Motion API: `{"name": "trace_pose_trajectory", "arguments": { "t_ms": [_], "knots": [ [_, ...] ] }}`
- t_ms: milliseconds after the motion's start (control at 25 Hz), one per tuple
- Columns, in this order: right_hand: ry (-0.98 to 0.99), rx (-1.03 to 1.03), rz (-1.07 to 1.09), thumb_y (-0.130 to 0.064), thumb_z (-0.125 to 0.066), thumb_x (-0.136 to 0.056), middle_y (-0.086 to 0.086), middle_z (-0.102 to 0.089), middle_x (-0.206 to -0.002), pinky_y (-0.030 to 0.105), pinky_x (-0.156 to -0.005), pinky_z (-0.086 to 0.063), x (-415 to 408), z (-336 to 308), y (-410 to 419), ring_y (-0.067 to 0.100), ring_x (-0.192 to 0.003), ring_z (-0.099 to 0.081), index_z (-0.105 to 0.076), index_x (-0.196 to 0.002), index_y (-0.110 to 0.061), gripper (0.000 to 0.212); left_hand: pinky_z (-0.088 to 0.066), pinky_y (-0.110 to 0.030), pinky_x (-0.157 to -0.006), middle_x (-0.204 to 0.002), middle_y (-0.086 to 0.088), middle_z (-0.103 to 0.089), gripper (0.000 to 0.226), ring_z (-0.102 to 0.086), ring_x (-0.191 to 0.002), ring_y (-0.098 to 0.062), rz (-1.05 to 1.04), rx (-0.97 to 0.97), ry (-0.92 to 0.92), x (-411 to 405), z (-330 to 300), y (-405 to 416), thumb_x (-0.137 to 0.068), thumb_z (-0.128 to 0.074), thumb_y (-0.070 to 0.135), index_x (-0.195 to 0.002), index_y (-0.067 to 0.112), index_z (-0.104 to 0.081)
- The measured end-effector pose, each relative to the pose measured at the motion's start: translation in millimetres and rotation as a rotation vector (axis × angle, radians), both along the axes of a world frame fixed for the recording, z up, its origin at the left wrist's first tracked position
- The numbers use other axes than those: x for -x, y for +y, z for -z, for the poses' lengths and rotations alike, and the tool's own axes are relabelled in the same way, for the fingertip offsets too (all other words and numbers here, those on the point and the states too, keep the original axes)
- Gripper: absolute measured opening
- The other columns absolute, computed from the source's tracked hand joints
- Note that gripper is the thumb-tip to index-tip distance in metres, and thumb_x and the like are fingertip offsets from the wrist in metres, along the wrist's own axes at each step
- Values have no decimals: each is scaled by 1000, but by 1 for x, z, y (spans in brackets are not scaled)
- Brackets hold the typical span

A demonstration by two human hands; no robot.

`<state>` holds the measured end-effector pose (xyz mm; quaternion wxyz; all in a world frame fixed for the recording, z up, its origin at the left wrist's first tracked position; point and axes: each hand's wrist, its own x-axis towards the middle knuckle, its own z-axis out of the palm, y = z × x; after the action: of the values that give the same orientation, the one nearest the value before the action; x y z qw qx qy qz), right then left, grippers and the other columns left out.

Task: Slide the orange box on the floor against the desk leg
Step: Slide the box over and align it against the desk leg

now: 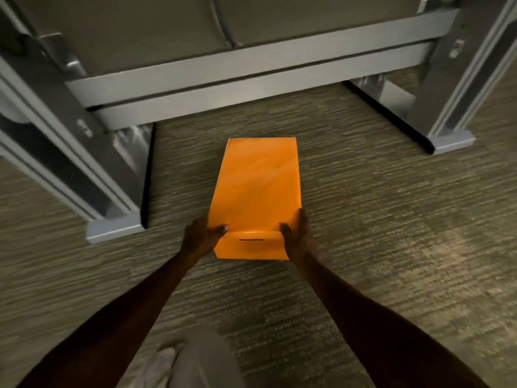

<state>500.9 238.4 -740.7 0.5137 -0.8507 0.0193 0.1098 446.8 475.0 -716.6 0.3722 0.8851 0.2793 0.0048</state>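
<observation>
The orange box (258,189) lies flat on the carpet in the middle of the view, its long side pointing away from me. My left hand (202,236) grips its near left corner, thumb on top. My right hand (299,235) grips its near right corner the same way. The left grey desk leg (84,163) stands on its foot to the left of the box, a gap of carpet between them. The right desk leg (458,88) stands far off to the right.
Grey crossbars (237,82) join the two legs behind the box, with a panel above them. The floor is striped brown-grey carpet (363,219). My knee and shoe (179,368) show at the bottom edge.
</observation>
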Motion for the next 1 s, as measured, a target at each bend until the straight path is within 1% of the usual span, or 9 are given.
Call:
{"name": "trace_pose_trajectory", "arguments": {
  "t_ms": [80, 240, 320, 440, 480, 560, 680, 880, 1000],
  "knots": [
    [26, 5, -57, -39, -53, -102, 16, -29, -163, 49, -116, -32, 10, 6, 18, 39, -142, -37, -12, -160, -24, 72, -43, -32, -76, -108, -20, -72, 42, -67, -101, -36, -71, -14, -55, 35, 9, 19, -90, -71, 42, -111, 6, -70],
    [12, 54, -200, -42, -55, -100, 16, -35, -160, 46, -112, -36, 36, 21, 53, 39, -138, -43, -13, -160, -26, 75, -39, -34, -71, -98, -18, -69, 43, -66, -96, -36, -173, -87, -58, 84, 23, 49, -88, -74, 42, -108, 5, -69],
    [35, 71, -265, -43, -55, -100, 17, -30, -162, 47, -114, -34, 44, 27, 59, 39, -141, -40, -10, -160, -25, 77, -39, -34, -69, -93, -15, -69, 41, -66, -92, -36, -173, -108, -50, 99, 29, 59, -89, -73, 42, -107, 6, -68],
    [-11, 316, -329, -51, -46, -101, 20, -2, -168, 53, -118, -28, 54, 30, 64, 44, -148, -23, 0, -160, -23, 80, -50, -40, -86, -121, -20, -68, 55, -65, -110, -37, -92, -110, -35, 111, 41, 63, -91, -70, 40, -133, 5, -59],
    [-73, 424, -352, -57, -42, -99, 20, 7, -167, 56, -119, -23, 56, 27, 64, 45, -150, -15, 3, -160, -25, 82, -49, -43, -96, -138, -23, -59, 65, -58, -124, -39, -60, -139, -39, 114, 45, 62, -93, -68, 39, -143, 3, -49],
    [-248, 633, -466, -68, -37, -95, 16, 13, -167, 60, -119, -15, 56, 20, 62, 43, -152, -2, 5, -160, -29, 87, -41, -48, -111, -164, -25, -21, 79, -32, -146, -39, 64, -300, -84, 119, 51, 65, -98, -61, 39, -158, 7, -22],
    [-323, 829, -693, -72, -38, -93, 10, 12, -169, 61, -119, -12, 51, 6, 65, 41, -153, 3, 7, -159, -35, 88, -25, -53, -122, -169, -13, 7, 74, -3, -155, -36, 362, -507, -34, 118, 48, 74, -103, -45, 47, -161, 19, -9],
    [-252, 930, -778, -63, -45, -96, 10, 18, -168, 62, -121, -9, 54, 12, 64, 39, -153, 12, 12, -158, -32, 90, -9, -51, -126, -169, -11, 10, 78, 13, -155, -34, 502, -579, 134, 116, 58, 71, -102, -39, 54, -161, 22, 1],
    [-305, 929, -785, -65, -55, -90, 12, 17, -168, 63, -120, -13, 45, 11, 79, 44, -152, 10, 11, -158, -33, 100, -7, -56, -125, -169, -13, 10, 90, 15, -154, -36, 470, -621, 89, 116, 62, 78, -97, -46, 61, -161, 18, 1]
  ]
}}
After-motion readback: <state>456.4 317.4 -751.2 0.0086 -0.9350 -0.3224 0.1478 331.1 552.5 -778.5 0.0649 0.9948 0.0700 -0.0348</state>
